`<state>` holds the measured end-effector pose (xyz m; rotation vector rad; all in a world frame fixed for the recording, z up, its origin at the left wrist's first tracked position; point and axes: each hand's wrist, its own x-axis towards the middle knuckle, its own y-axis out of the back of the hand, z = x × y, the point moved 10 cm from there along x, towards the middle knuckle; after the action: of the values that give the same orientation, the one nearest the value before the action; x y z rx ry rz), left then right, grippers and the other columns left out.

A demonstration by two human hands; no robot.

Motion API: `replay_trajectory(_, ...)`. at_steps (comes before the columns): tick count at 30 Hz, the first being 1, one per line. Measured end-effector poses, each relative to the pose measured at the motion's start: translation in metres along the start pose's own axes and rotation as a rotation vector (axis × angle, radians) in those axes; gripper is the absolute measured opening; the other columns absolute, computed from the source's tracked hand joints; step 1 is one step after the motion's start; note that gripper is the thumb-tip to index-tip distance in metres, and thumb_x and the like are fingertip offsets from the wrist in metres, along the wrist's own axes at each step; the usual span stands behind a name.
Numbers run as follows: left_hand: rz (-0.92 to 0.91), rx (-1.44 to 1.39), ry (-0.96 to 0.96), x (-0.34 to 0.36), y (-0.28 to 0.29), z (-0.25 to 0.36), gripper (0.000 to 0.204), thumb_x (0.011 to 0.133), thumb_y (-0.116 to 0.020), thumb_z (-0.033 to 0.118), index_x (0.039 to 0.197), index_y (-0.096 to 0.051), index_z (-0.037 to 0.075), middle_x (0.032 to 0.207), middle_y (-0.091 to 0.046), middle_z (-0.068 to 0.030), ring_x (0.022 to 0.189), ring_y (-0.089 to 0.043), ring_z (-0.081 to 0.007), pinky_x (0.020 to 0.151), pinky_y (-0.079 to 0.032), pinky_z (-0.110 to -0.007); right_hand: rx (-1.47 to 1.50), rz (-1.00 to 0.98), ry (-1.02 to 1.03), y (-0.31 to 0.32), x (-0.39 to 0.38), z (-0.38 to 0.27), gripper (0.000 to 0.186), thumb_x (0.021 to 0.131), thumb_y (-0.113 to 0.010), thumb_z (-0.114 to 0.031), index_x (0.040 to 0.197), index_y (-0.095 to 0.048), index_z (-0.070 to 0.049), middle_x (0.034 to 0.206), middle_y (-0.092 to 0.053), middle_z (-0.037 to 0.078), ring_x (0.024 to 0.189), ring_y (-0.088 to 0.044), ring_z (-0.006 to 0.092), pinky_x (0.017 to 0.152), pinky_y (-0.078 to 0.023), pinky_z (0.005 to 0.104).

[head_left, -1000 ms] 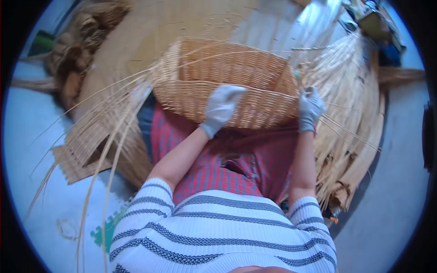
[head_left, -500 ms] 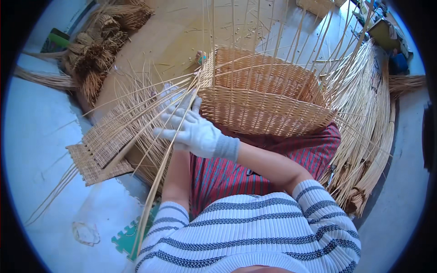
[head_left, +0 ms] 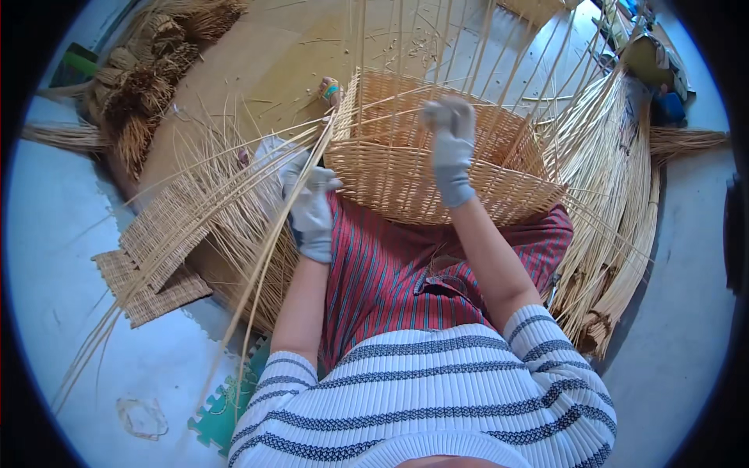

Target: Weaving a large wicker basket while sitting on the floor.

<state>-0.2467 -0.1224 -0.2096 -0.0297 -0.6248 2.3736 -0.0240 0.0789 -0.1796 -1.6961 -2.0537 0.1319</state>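
Note:
A woven wicker basket [head_left: 437,183] with tall upright stakes rests across my lap, its opening facing up. My left hand [head_left: 314,210], in a pale grey glove, is beside the basket's left corner. Long loose strands [head_left: 265,261] run from that corner across the front of this hand, and its thumb points toward the basket. Its other fingers are partly covered, so their grip is unclear. My right hand [head_left: 452,136], gloved too and blurred by motion, is raised over the basket's near wall among the stakes. Its fingers are curled in; anything within them is hidden.
Flat woven panels [head_left: 160,234] with long loose ends lie at my left. A big spread of pale strands [head_left: 608,203] lies at my right. Tied brown bundles [head_left: 140,86] are at the far left. A green foam mat piece [head_left: 222,409] is near my left elbow.
My right hand has left the strands at the basket's left corner and moved right, over the near wall. My left hand, hidden before, now shows beside that corner. The view has shifted slightly.

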Motion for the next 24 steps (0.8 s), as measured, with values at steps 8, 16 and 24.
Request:
replay_trajectory(8,-0.552,0.518,0.424,0.035,-0.074,-0.093,0.051,0.098,-0.052,0.004,0.146,-0.049,0.022,0.081,-0.061,-0.0046,0.056,-0.048,-0.0096,0.051,-0.044,-0.025,-0.393,0.021,-0.184,0.004,-0.012,0.009,0.018,0.101,-0.058,-0.012,0.119,-0.057,-0.01,0.105,-0.071,0.008,0.092,-0.07,0.0179,0.075,-0.059,0.032)
replay_trajectory(16,-0.565,0.863,-0.183,0.052,-0.081,-0.084,0.033,0.105,-0.051,0.024,0.137,-0.056,0.024,0.097,-0.069,-0.0066,0.058,-0.06,-0.0116,0.053,-0.05,-0.03,-0.298,-0.215,0.194,-0.017,0.03,-0.006,0.05,0.101,-0.051,-0.009,0.146,-0.031,-0.014,0.096,-0.069,0.013,0.084,-0.069,0.0234,0.071,-0.057,0.0316)
replay_trajectory(24,-0.415,0.652,0.524,0.03,-0.083,-0.109,0.04,0.085,-0.079,0.046,0.082,-0.065,0.008,0.066,-0.063,-0.0031,0.048,-0.057,-0.0077,0.04,-0.044,-0.025,-0.202,0.071,-0.308,0.071,-0.068,0.015,0.016,0.105,-0.052,-0.021,0.114,-0.053,-0.008,0.095,-0.07,0.011,0.068,-0.066,0.0162,0.048,-0.052,0.0255)
